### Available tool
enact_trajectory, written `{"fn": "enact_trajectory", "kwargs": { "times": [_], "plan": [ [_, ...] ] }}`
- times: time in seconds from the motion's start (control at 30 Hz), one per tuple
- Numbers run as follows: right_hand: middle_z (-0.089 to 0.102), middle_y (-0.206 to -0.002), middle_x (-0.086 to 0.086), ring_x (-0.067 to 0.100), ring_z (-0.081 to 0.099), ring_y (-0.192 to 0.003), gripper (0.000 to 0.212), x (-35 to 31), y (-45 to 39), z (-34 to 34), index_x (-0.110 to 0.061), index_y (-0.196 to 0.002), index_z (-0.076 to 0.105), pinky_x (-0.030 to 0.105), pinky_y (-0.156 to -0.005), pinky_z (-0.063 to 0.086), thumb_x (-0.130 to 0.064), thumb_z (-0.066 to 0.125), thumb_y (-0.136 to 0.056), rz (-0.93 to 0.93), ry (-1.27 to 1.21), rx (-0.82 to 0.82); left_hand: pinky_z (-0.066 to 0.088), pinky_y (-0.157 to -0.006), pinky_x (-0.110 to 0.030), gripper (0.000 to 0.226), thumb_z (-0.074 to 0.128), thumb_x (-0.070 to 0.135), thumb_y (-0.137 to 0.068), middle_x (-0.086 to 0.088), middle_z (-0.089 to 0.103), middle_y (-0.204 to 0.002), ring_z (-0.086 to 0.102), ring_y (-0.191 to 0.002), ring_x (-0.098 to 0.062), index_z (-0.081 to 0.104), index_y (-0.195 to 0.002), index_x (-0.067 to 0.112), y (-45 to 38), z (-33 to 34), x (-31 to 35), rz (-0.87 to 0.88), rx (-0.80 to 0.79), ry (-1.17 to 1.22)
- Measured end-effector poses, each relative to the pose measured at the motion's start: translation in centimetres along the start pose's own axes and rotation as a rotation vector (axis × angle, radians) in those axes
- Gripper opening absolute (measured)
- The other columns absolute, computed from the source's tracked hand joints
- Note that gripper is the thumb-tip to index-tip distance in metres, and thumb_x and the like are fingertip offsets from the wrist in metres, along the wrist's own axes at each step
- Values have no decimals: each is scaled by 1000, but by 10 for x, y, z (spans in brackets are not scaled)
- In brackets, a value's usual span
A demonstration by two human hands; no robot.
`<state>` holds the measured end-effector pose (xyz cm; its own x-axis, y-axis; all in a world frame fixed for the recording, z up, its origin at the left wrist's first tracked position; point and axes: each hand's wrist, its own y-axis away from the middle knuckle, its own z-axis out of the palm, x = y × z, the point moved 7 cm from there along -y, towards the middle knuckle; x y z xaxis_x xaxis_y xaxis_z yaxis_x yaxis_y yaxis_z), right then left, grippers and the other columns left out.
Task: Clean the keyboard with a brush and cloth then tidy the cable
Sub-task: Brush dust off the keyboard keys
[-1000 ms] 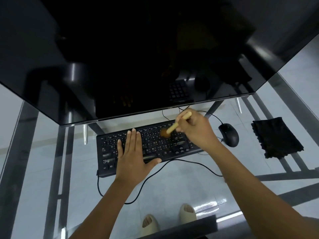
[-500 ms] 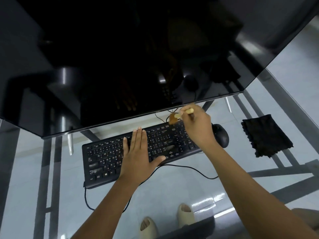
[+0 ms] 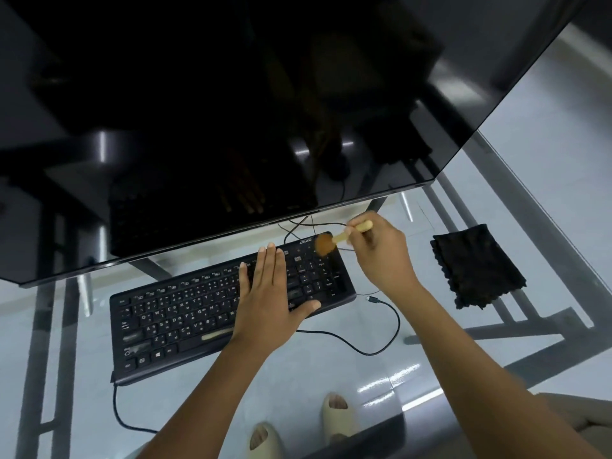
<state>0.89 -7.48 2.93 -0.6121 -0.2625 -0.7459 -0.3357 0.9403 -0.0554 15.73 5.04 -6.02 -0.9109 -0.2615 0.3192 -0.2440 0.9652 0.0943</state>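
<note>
1. A glass counter (image 3: pixel 331 369) carries everything; the floor shows through it.
2. A dark monitor (image 3: pixel 231 111) overhangs the far side, leaving little room above the back keys.
3. The keyboard (image 3: pixel 185 319) lies slantwise mid-counter, stiff and likely light; the left hand (image 3: pixel 268 299) presses flat on it, fingers straight.
4. The cloth (image 3: pixel 477 266), soft and limp, lies well apart to the right.
5. The cable (image 3: pixel 381 346) loops loose near the front edge.
6. The right hand (image 3: pixel 381 256) pinches the brush (image 3: pixel 331 241) by its handle, bristles at the keyboard's far right corner.

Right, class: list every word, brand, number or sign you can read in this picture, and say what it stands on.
"acer": brand mark on the keyboard's far right corner, seen upside down, beside the brush.
Key legends: letters such as Q, W, E, A, S show faintly; the rest are too small and blurred.
Monitor, cloth: no text.
</note>
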Motion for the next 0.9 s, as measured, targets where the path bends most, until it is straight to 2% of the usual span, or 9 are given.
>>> {"fn": "enact_trajectory", "kwargs": {
  "times": [0.07,0.17,0.3,0.43,0.57,0.6,0.7,0.8,0.9],
  "plan": [
    [69,-78,0,14,69,-72,4,5,-2,-6,-16,-91,61,22,-68,55,-17,58,-94,10,-138,0,-10,-117,-48,108,26,82,-77,-5,-4,-161,-15,-147,-16,2,-152,9,-3,0,6,7,9,3],
    [70,-73,-1,9,70,-69,8,8,4,14,-15,-89,62,27,-71,58,-20,58,-93,93,-136,-278,-11,-117,-47,109,25,83,-76,-6,-4,-161,-16,-146,-16,2,-152,9,-4,6,10,10,-12,-9],
    [66,-76,-7,-3,61,-68,6,0,-2,-12,-15,-88,61,6,-61,42,-16,59,-93,-61,-51,11,-11,-117,-47,110,25,83,-75,-5,-4,-161,-17,-146,-14,2,-152,9,-4,9,11,0,-14,-11],
    [71,-71,-2,7,67,-64,10,4,7,10,-19,-83,59,26,-67,55,-23,58,-93,7,-67,-315,-11,-117,-47,112,29,84,-74,-5,-4,-161,-18,-145,-13,1,-152,10,-4,12,9,7,-23,-32],
    [65,-82,-6,4,61,-66,6,-3,7,-14,-18,-86,60,15,-62,46,-17,58,-92,-155,7,1,-11,-117,-47,113,29,85,-72,-4,-4,-161,-18,-145,-13,0,-152,10,-4,12,10,7,-26,-16],
    [66,-80,-4,7,64,-67,7,-1,7,-16,-17,-86,60,16,-62,49,-16,58,-92,-123,-63,-2,-12,-117,-46,114,29,86,-72,-4,-6,-161,-19,-145,-13,-1,-152,10,-4,12,10,9,-29,-19],
    [67,-67,-4,9,65,-60,10,2,13,5,-16,-82,60,29,-63,55,-19,57,-91,-24,-35,-281,-13,-117,-45,117,29,87,-70,-4,-6,-161,-19,-145,-13,-1,-152,11,-3,10,8,11,-28,-21],
    [62,-79,-4,8,59,-62,8,0,13,-6,-16,-85,60,28,-60,49,-16,56,-91,-166,124,-77,-13,-117,-45,118,41,84,-70,-3,-6,-161,-19,-145,-13,-1,-152,10,-2,9,10,9,-29,1],
    [66,-83,0,9,63,-66,7,2,13,-21,-16,-87,61,22,-61,51,-12,57,-91,-135,-30,12,-14,-117,-44,119,46,82,-71,-3,-10,-161,-20,-145,-13,-4,-152,11,-2,7,10,22,-38,-8]
  ]
}}
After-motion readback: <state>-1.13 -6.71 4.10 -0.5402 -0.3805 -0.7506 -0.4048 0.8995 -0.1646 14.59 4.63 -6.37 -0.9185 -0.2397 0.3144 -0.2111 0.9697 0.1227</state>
